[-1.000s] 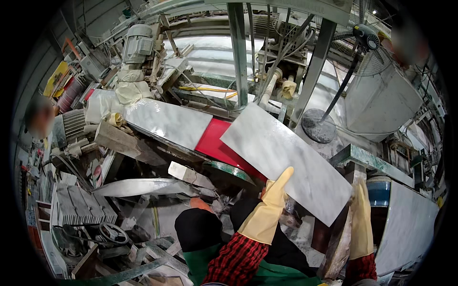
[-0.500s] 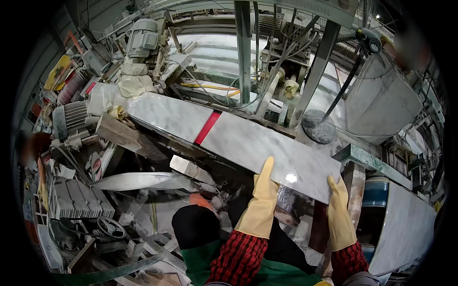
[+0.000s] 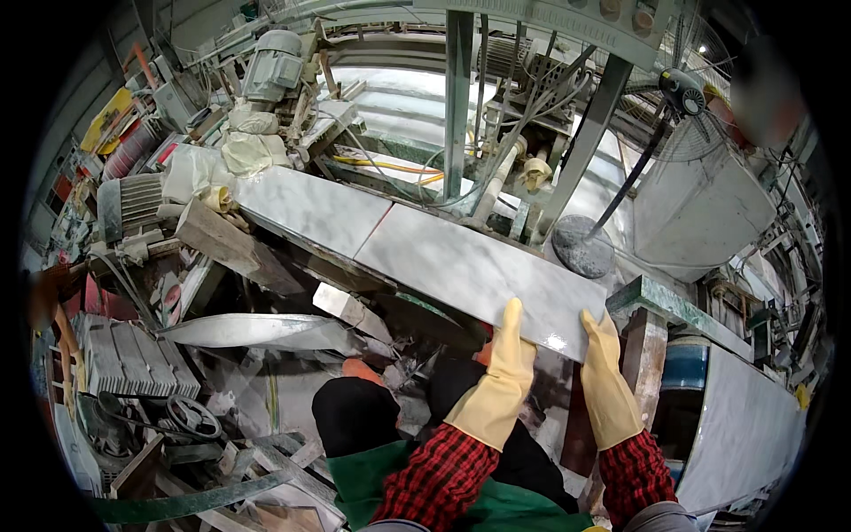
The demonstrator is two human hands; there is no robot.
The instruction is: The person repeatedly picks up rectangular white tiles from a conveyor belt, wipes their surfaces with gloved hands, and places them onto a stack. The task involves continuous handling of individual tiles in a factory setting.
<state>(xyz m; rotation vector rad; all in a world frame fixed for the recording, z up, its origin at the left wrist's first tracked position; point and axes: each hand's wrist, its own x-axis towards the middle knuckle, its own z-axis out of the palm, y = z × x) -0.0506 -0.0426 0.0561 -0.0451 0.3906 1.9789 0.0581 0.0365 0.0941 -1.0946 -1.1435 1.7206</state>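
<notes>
Grey-veined slab (image 3: 474,266): left hand (image 3: 508,355) grasps its near edge, right hand (image 3: 605,359) its right end; matching panel (image 3: 310,208) lies left.

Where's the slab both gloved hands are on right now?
Head view, right of centre: the slab lies end to end with another slab on its left, left hand at its near edge, right hand at its right end.

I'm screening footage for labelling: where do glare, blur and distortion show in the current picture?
Head view: a bright glare spot between left hand and right hand, on the marble-patterned slab; head view: smudged blur near both side rims; head view: fisheye bending toward the rim.
</notes>
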